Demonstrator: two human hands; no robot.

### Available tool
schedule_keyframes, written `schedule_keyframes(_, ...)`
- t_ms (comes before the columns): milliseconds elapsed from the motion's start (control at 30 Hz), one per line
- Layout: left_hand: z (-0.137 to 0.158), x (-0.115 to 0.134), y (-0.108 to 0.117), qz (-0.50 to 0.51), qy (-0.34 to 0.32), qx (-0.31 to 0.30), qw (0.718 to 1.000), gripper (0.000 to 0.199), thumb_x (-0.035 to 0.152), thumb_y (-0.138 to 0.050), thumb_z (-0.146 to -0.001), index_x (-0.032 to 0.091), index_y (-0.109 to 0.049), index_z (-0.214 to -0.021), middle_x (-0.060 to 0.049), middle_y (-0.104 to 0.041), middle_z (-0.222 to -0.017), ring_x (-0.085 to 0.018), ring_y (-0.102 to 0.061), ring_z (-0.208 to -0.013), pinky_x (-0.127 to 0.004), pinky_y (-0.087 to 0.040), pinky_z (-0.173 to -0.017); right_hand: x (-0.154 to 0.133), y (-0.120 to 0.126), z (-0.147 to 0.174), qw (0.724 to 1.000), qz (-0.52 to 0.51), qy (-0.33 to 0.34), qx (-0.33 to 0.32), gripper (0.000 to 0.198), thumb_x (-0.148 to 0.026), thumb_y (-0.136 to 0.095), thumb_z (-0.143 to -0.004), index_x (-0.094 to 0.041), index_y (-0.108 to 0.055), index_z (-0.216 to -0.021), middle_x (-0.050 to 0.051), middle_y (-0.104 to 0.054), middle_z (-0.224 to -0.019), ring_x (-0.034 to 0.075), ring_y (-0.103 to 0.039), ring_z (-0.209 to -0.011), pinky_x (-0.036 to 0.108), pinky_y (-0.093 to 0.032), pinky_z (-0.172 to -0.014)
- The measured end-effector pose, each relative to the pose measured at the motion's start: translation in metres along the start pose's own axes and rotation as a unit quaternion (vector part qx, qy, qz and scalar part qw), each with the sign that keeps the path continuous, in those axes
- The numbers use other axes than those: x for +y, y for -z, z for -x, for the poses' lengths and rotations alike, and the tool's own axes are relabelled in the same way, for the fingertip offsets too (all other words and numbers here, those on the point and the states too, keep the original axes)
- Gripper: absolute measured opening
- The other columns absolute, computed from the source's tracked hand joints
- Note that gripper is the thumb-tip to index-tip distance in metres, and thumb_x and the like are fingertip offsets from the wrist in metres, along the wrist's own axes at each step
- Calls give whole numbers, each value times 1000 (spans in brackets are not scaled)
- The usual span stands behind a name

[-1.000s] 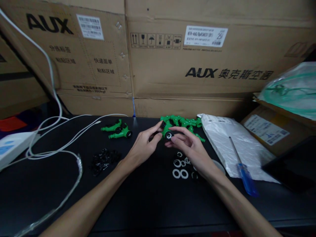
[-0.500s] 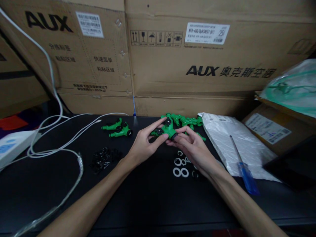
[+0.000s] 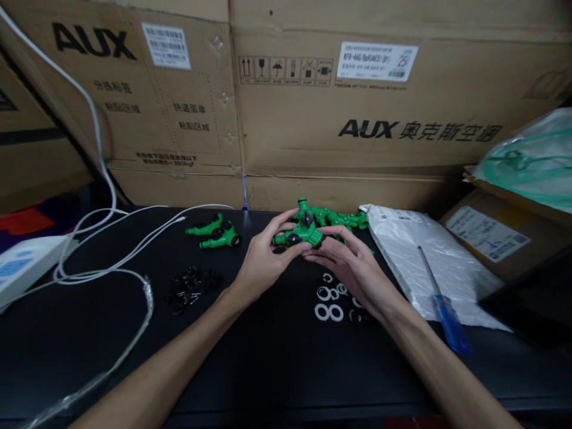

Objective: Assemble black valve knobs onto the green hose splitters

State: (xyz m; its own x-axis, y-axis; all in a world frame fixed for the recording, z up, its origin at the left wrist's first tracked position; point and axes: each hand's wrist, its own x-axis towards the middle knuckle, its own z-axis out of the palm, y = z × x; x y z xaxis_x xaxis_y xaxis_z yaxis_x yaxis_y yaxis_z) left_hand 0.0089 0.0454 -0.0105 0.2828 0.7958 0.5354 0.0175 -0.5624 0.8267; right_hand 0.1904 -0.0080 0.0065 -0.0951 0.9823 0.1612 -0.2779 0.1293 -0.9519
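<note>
Between my hands is a green Y-shaped hose splitter (image 3: 304, 234) with black valve knobs, held above the black table. My left hand (image 3: 263, 253) grips its body from the left, thumb in front and fingers behind. My right hand (image 3: 351, 259) closes around the black-rimmed end on the right; part of that end is hidden by the fingers. Behind them lies a pile of green splitter bodies (image 3: 342, 219). White ring washers (image 3: 329, 312) and some black rings (image 3: 357, 317) lie below my right hand. Two similar green splitters (image 3: 218, 236) rest to the left.
Small black parts (image 3: 192, 287) are heaped at the left. White cables (image 3: 134, 262) and a white power strip (image 3: 31, 259) lie farther left. A blue screwdriver (image 3: 449, 325) rests partly on a white plastic package (image 3: 424, 262). Large cardboard boxes (image 3: 290, 137) stand behind the table.
The splitter has turned slightly in my hands, and its upper green outlet now shows above the fingers. Both hands keep their hold. The whole view has shifted a little.
</note>
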Motion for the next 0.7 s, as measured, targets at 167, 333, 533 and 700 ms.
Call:
schedule_keyframes(167,-1,-3,2,34,33,-31,998,69,26,-81,-81,25,-52,-144,-9,-70,-118,-24,-70,-105,-34,-59,-86,6,4,-4,993,114,-23,8,35,-41,-76,-85,-24,-54,-107,2,-76,-92,19,-75,-90,39,-57,-94)
schedule_keyframes(333,-4,0,9,-21,77,-83,993,58,38,-78,-85,23,-59,-138,-9,-73,-119,-24,-70,-108,-36,-56,-93,12,10,-10,977,211,-15,16,34,-47,-76,-81,-21,-62,-98,3,-73,-84,19,-71,-80,34,-57,-79)
schedule_keyframes(533,-5,6,17,-311,95,-108,939,46,48,-60,-96,22,-66,-132,-9,-79,-103,-26,-74,-96,-37,-56,-88,18,13,-13,944,328,17,32,29,-46,-71,-84,-20,-73,-95,8,-76,-92,25,-70,-86,40,-52,-78)
schedule_keyframes(700,-4,8,22,-441,69,-62,893,27,30,-60,-93,14,-77,-107,-17,-76,-107,-37,-66,-105,-54,-48,-98,15,19,-13,928,364,53,54,28,-46,-66,-88,-21,-74,-96,8,-76,-97,27,-70,-91,42,-52,-81)
